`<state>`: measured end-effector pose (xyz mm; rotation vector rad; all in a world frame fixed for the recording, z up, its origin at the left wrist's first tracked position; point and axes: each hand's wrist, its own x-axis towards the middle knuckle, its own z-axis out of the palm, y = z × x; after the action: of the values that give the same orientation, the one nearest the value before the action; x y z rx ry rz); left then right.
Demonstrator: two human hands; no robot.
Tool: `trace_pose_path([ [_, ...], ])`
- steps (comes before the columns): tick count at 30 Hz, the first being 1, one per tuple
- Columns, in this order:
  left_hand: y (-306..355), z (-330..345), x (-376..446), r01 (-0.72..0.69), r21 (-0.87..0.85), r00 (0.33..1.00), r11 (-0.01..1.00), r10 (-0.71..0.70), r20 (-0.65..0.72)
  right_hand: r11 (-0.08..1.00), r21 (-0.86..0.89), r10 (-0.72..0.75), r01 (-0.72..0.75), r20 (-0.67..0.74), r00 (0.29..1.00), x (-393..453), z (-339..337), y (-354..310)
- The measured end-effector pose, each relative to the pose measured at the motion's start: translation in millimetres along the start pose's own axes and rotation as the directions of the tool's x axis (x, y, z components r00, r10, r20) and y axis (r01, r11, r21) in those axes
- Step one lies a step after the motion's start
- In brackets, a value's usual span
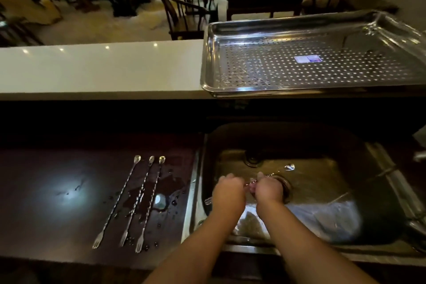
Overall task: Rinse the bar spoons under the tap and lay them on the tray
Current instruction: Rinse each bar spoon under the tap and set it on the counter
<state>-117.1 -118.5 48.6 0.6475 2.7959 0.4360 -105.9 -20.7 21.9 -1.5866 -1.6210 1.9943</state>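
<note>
A firm grip is kept on one bar spoon (269, 176) by both hands: the left hand (227, 191) is curled round the fork end of the twisted shaft, and the right hand (268, 189) is closed round its middle, so that only the small bowl is left showing beyond the knuckles. The spoon is held low inside the sink (380, 191), close above the drain. The tap itself cannot be made out.

Three more bar spoons (136, 200) are laid side by side on the dark counter (46, 191), bowls away, forks near, among drops of water. The perforated tray (322, 62) is set on the raised white ledge behind the sink, well apart from the hands.

The spoons are judged to be light, stiff and thin, and slippery when wet. The twisted shaft is probably best taken near its middle, where the ridges give purchase and the length is balanced; the fork tines are better avoided.
</note>
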Motion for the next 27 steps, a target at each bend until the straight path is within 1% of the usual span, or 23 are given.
trace_pose_path([
  [1, -7.4, -2.7, 0.0, 0.002, 0.009, 1.0, 1.0, -0.002, 0.003, 0.999, -0.025, -0.02, 0.02, 0.014, 1.0, -3.2, 7.4, 0.1],
  [4, -28.9, -11.4, -1.0, 0.03, 0.012, 1.0, 0.999, -0.03, 0.003, 0.997, -0.023, -0.067, 0.068, 0.046, 0.997, -13.3, 30.5, 2.1],
  [8, -57.4, -20.2, -5.3, 0.091, -0.047, 0.996, 0.995, -0.091, 0.005, 0.992, -0.043, -0.118, 0.123, 0.103, 0.988, -30.0, 60.0, 6.8],
  [11, -78.7, -23.1, -12.0, 0.136, -0.097, 0.991, 0.986, -0.136, 0.005, 0.983, -0.057, -0.167, 0.172, 0.086, 0.982, -42.9, 82.5, 11.6],
  [13, -92.2, -25.4, -17.7, 0.168, -0.107, 0.986, 0.98, -0.169, -0.001, 0.975, -0.104, -0.187, 0.196, 0.09, 0.978, -51.3, 98.2, 17.0],
  [18, -128.2, -27.2, -33.8, 0.249, -0.14, 0.966, 0.958, -0.255, -0.029, 0.937, -0.228, -0.233, 0.265, 0.156, 0.96, -68.8, 134.5, 37.0],
  [22, -153.4, -25.2, -46.5, 0.278, -0.151, 0.956, 0.949, -0.288, -0.048, 0.863, -0.356, -0.29, 0.358, 0.232, 0.929, -78.5, 156.4, 48.8],
  [25, -168.1, -23.9, -53.1, 0.311, -0.15, 0.947, 0.939, -0.319, -0.031, 0.764, -0.495, -0.309, 0.415, 0.284, 0.907, -85.0, 170.5, 53.5],
  [27, -176.4, -23.0, -55.6, 0.329, -0.148, 0.942, 0.933, -0.334, -0.015, 0.71, -0.551, -0.316, 0.439, 0.307, 0.898, -89.7, 178.3, 55.8],
])
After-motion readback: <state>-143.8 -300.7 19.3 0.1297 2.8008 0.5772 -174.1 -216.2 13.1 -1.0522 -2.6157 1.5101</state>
